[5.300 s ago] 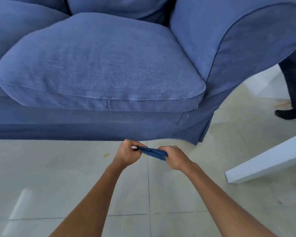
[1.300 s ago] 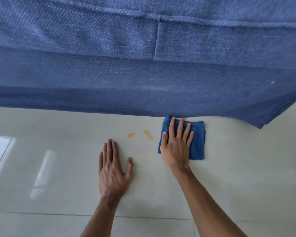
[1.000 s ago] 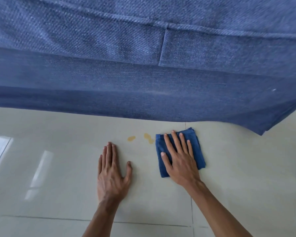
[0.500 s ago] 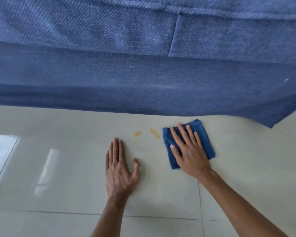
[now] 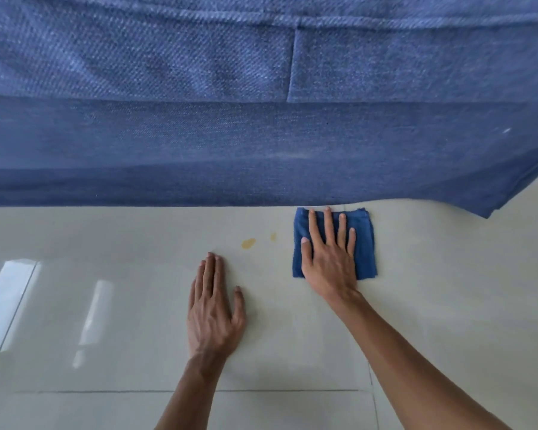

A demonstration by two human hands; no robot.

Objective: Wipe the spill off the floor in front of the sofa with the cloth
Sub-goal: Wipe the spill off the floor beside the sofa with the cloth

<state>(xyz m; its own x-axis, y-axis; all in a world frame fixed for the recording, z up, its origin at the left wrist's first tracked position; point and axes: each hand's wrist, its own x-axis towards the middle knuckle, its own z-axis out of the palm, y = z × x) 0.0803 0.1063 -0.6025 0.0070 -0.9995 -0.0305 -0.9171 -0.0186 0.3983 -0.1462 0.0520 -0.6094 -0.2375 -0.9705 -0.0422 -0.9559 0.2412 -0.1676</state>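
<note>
A folded dark blue cloth lies flat on the pale floor tiles, right against the lower edge of the blue sofa. My right hand presses down on the cloth with fingers spread. The spill is two small yellow-orange spots, a larger one and a smaller one, on the floor a short way left of the cloth and clear of it. My left hand rests palm down on the bare floor, just below and left of the larger spot, holding nothing.
The sofa's skirt hangs to the floor across the whole upper half of the view, ending at a corner on the right. Glossy tiles with grout lines and window reflections stretch around both hands.
My right hand has pushed the cloth forward to the sofa skirt and squared it up, a little farther from the spots. The right-hand spot looks smaller. My left hand stays planted.
</note>
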